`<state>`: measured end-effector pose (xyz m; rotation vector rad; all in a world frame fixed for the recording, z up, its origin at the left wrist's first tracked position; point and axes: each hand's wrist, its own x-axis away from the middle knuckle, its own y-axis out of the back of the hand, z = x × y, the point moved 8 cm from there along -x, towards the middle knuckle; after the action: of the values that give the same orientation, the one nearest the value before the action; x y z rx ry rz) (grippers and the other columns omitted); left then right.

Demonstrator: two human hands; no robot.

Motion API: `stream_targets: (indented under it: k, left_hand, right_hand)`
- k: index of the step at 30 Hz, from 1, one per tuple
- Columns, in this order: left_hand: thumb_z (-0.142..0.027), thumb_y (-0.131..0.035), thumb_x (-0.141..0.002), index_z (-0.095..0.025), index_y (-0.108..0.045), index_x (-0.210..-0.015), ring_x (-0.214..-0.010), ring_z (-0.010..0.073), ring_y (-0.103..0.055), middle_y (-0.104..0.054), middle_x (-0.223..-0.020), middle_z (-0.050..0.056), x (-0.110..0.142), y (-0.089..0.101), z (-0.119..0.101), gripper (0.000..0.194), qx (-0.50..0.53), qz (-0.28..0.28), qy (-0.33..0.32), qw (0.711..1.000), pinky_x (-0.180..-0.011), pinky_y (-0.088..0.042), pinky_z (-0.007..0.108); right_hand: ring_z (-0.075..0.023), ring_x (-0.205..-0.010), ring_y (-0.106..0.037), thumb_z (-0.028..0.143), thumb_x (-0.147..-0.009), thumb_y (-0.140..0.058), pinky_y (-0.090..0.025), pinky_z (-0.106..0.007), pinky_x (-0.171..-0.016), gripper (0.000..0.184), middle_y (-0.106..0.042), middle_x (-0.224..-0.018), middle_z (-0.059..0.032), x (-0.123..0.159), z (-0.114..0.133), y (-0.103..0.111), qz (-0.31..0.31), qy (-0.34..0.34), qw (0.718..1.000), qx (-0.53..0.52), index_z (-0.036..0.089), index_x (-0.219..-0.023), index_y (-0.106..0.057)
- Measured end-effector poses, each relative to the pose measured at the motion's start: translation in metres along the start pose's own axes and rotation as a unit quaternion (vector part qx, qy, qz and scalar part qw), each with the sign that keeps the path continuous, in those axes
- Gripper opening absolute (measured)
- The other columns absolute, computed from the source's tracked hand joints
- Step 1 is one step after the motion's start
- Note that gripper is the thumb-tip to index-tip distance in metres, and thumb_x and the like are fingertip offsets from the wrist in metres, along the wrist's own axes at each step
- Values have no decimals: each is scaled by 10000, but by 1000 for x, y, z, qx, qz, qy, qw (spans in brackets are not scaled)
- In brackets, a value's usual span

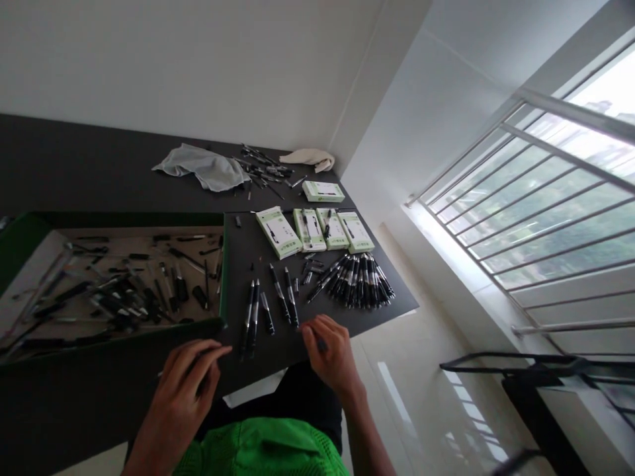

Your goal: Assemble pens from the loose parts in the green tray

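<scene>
My left hand hovers by the front edge of the green-sided box, fingers bent and apart, with nothing visible between them. My right hand is curled at the table's front edge. A small dark piece shows between its thumb and fingers, too hidden to name. Just beyond its fingertips lies a black pen, beside another pen. Further left are a pair of longer pens and a short pen part. A fanned pile of black pens rests on the right.
Loose pens and parts fill the box. Green-and-white pen boxes stand in a row, with another box behind. Small clear parts lie near the pile. At the back are a grey cloth, scattered pens and a beige cloth.
</scene>
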<state>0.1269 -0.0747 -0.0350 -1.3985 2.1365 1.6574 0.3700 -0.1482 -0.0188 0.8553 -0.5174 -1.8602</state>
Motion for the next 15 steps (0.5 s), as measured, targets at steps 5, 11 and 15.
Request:
stream_targets:
  k: [5,11,15]
  left_hand:
    - [-38,-507,-1043,-213,-677,-1230,-1111,194,-607,-652,-1125,62,-4,-11,-14,307,45,55,-24,997,-1041,-479,307]
    - [-82,-457,-1071,-220,-716,-1162,-1034,168,-663,-714,-1035,48,-20,-12,-29,307,83,60,-62,993,-977,-522,254]
    - [-126,-448,-1086,-203,-733,-1058,-941,170,-695,-745,-939,55,-22,4,-38,296,91,28,-70,993,-905,-560,254]
  right_hand:
    - [-88,-500,-505,287,-1126,-401,-348,-242,-560,546,-524,-576,20,5,-13,-3,-36,-52,998,-15,202,-600,-520]
    - [-82,-509,-550,315,-1133,-384,-380,-208,-565,559,-570,-579,17,-4,-12,-16,-23,-46,998,-36,190,-628,-589]
    - [-84,-465,-538,315,-1127,-373,-386,-203,-522,581,-561,-545,15,1,-6,-24,-45,-3,997,-60,193,-600,-584]
